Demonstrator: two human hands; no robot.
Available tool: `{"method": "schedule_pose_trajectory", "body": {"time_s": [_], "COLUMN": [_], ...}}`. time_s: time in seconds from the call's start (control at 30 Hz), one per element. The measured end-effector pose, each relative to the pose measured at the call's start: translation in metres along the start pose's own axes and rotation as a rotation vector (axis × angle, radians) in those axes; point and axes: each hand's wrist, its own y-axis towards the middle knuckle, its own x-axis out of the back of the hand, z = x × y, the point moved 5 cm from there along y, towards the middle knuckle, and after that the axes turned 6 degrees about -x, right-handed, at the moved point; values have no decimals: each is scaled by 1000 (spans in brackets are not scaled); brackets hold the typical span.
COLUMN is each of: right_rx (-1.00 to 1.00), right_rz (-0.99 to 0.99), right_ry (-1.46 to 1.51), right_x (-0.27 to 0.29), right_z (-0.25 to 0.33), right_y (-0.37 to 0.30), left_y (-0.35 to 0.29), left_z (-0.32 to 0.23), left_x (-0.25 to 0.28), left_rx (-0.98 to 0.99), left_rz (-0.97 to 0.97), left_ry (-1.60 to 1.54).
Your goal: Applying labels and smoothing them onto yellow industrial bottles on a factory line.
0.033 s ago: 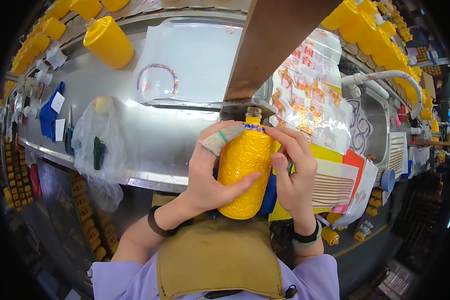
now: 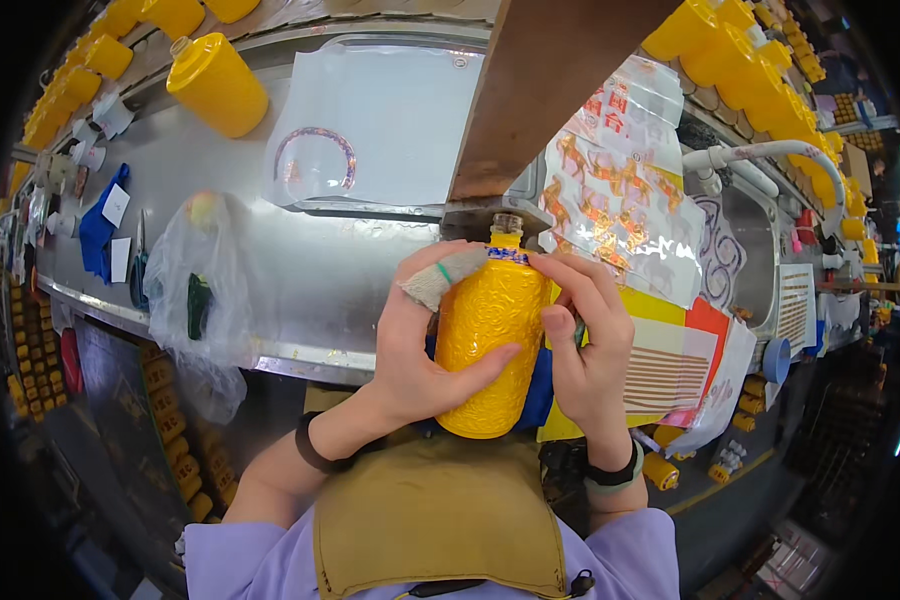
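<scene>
An embossed yellow bottle (image 2: 490, 350) leans in front of me, its bare glass neck pointing away. A blue patterned decal strip (image 2: 508, 256) circles its shoulder. My left hand (image 2: 420, 345) is closed round the bottle's left side, thumb across the front; grey-white cloth with a green band wraps one finger, whose tip lies by the strip. At the right end of the strip, fingertips of my right hand (image 2: 592, 345) press on the shoulder, with the thumb bent beside the bottle's right side. The neck sits against a bracket (image 2: 480, 215) under a brown post (image 2: 540, 90).
A clear decal sheet (image 2: 390, 110) lies on the metal bench (image 2: 340, 290), left of the post. Orange-gold figure decals (image 2: 610, 190) spread to the right, near a sink (image 2: 755, 260). Left are a plastic bag (image 2: 220, 280), scissors (image 2: 139, 265) and another yellow bottle (image 2: 218, 85).
</scene>
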Motion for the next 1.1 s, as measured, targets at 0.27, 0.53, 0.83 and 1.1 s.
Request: {"method": "schedule_pose_trajectory", "body": {"time_s": [0.27,0.53,0.83,1.1], "right_rx": [6,11,-38,-6], "right_rz": [16,29,5,5], "right_ry": [15,32,40,55], "right_x": [2,1,4,1], "right_z": [0,1,-5,-5], "right_y": [3,5,5,5], "left_y": [3,6,6,6], "left_z": [1,3,0,2], "left_x": [-1,-1,-2,-1], "left_rx": [-13,-71,-70,-68], "left_rz": [-18,55,49,84], "left_ry": [-24,48,53,55]}}
